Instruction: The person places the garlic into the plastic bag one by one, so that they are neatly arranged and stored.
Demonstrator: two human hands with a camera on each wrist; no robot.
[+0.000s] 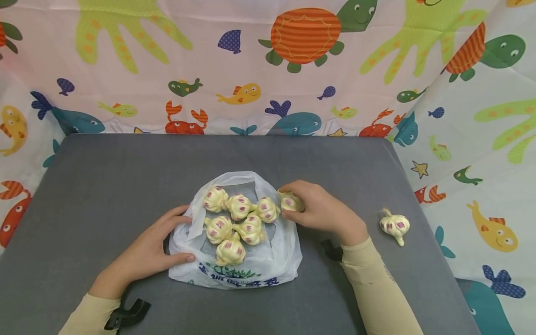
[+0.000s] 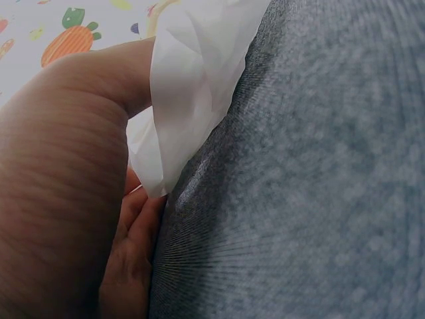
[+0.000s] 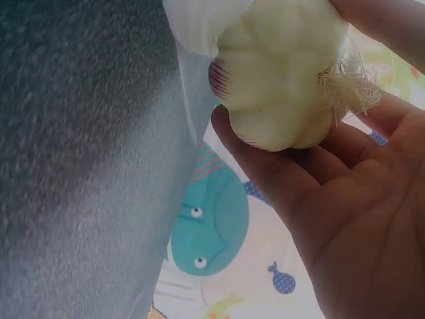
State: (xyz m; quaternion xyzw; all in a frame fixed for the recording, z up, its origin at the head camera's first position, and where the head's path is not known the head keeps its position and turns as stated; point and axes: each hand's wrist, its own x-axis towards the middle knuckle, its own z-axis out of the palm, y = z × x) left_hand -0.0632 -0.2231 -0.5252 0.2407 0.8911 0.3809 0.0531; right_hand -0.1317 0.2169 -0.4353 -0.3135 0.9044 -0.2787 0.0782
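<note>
A white plastic bag lies on the grey table with several garlic bulbs visible in its opening. My left hand grips the bag's left side, thumb over the near part and fingers at the far part. The left wrist view shows the white plastic between thumb and fingers. At the bag's right rim, my right hand holds another garlic bulb between thumb and fingers, its dry roots toward the palm. A further garlic bulb lies alone on the right.
The grey table extends around the bag on all sides. Behind it and along both sides hangs a white curtain printed with sea animals. Black bands sit at the sleeves.
</note>
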